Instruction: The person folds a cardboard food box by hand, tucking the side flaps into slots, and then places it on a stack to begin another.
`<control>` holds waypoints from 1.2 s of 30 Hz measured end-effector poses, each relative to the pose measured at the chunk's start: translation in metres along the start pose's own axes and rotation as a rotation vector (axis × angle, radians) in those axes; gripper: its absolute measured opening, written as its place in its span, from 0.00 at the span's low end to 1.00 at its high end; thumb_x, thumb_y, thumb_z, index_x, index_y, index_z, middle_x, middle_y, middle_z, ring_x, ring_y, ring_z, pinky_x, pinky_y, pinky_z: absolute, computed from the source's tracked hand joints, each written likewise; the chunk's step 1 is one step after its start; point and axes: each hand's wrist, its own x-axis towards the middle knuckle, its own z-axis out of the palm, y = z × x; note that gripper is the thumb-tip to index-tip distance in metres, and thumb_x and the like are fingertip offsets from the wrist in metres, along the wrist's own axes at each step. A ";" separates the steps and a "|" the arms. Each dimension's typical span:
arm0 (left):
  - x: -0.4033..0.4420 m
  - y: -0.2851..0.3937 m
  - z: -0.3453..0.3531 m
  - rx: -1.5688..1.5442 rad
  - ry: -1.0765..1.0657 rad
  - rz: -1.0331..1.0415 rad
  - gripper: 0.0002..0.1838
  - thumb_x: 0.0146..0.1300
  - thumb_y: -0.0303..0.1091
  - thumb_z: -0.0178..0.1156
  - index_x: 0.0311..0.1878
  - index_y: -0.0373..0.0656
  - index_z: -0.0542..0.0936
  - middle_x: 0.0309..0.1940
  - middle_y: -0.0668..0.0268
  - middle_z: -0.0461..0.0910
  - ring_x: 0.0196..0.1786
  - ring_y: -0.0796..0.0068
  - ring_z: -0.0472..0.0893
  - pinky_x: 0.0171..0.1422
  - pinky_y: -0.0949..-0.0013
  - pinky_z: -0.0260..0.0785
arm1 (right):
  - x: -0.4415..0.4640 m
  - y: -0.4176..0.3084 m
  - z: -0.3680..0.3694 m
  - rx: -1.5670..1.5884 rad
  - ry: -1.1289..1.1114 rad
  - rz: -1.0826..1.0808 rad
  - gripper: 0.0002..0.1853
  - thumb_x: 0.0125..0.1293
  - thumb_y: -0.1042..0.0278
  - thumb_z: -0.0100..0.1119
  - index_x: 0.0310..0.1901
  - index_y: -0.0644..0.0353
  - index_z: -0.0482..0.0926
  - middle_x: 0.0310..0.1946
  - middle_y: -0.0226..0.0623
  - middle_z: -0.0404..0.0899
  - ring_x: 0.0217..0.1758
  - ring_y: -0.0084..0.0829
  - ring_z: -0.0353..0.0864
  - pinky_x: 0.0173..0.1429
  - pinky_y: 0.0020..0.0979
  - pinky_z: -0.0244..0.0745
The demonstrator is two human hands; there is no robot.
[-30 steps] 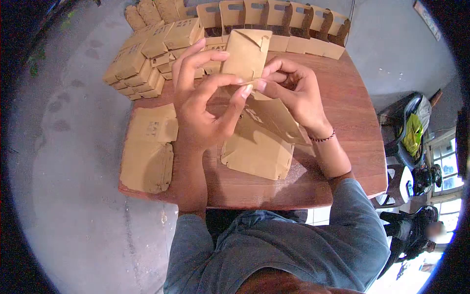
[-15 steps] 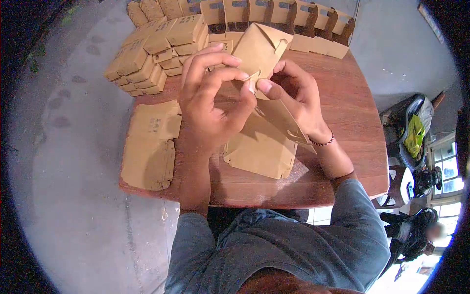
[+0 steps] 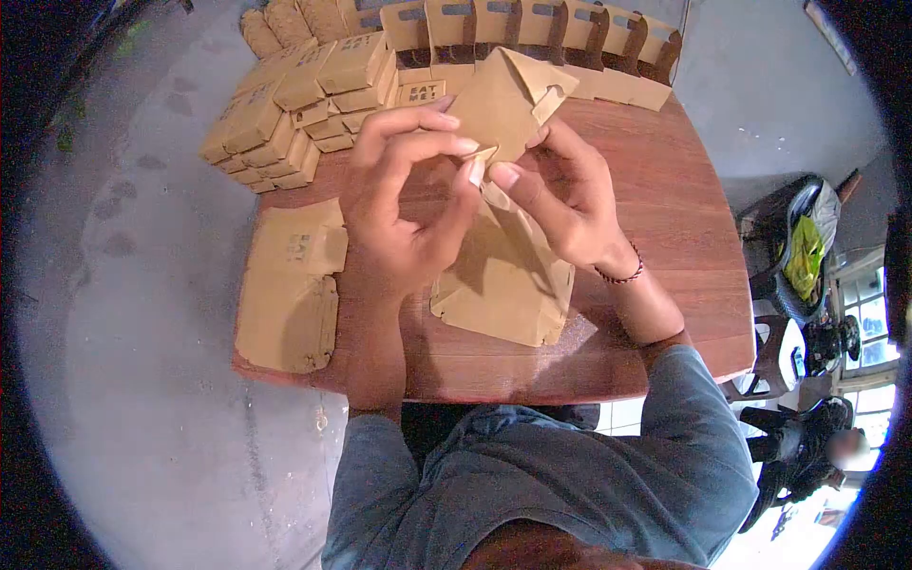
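Observation:
Above the table, both hands hold a partly folded brown cardboard box [image 3: 499, 109], its closed end tilted up and to the right. My left hand [image 3: 408, 185] pinches a small flap at the lower corner between thumb and fingers. My right hand [image 3: 570, 195] grips the same piece, thumb in front near that corner and fingers behind. A loose panel hangs below the hands. Beneath them a flat cardboard sheet [image 3: 499, 304] lies on the table. Another stack of flat sheets [image 3: 285, 323], with printing on the upper one, lies left of my left forearm.
Folded boxes [image 3: 271, 119] are piled at the table's back left. A row of cardboard carriers with handle slots [image 3: 503, 33] runs along the back edge of the wooden table [image 3: 665, 209]. At the right are a chair with bags [image 3: 803, 256] and a person [image 3: 807, 446].
The held box has tilted clockwise, its upper end leaning further right. Its hanging panel has swung in below the hands. Both hands keep their grip near the same corner.

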 end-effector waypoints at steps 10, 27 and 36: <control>0.001 -0.003 -0.008 -0.134 -0.086 0.002 0.08 0.53 0.22 0.67 0.38 0.41 0.85 0.42 0.60 0.79 0.54 0.58 0.79 0.61 0.59 0.72 | -0.002 -0.010 -0.003 0.024 -0.032 0.047 0.06 0.61 0.72 0.66 0.35 0.62 0.78 0.28 0.35 0.81 0.34 0.19 0.77 0.38 0.25 0.71; -0.007 -0.006 -0.013 -0.700 -0.143 -0.471 0.28 0.55 0.20 0.66 0.60 0.35 0.71 0.54 0.64 0.71 0.53 0.74 0.72 0.62 0.70 0.66 | -0.006 -0.014 -0.001 0.215 -0.092 0.090 0.09 0.59 0.74 0.67 0.36 0.62 0.74 0.32 0.31 0.79 0.39 0.18 0.77 0.44 0.23 0.73; -0.003 -0.012 -0.012 -0.558 -0.121 -0.439 0.40 0.52 0.24 0.68 0.69 0.41 0.65 0.60 0.58 0.71 0.60 0.67 0.71 0.69 0.62 0.62 | -0.001 -0.018 0.003 0.237 -0.126 0.266 0.14 0.59 0.79 0.68 0.35 0.59 0.69 0.28 0.23 0.70 0.37 0.13 0.73 0.41 0.18 0.69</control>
